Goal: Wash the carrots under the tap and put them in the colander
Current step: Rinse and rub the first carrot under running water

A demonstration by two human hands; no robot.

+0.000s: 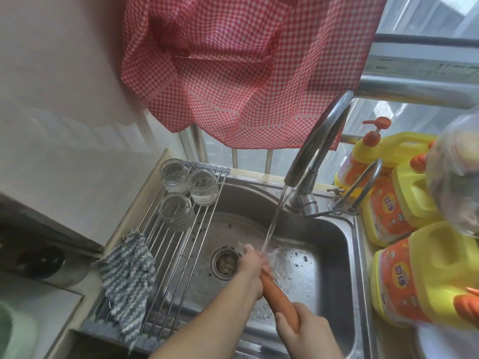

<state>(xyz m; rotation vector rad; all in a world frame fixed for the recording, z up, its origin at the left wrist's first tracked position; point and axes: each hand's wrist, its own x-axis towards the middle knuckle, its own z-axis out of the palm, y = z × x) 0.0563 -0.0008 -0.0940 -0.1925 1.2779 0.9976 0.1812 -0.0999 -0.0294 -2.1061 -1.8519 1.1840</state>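
Carrot, 1 long orange root (281,297), slants over the stainless steel sink (334,244), its long axis running from the near right up to the far left, tip toward the thin water stream (272,224) from the curved chrome tap (318,141). Right hand (304,332) curls around its near thick end. Left hand (252,268), just beyond, wraps the far end under the stream, hiding the tip.
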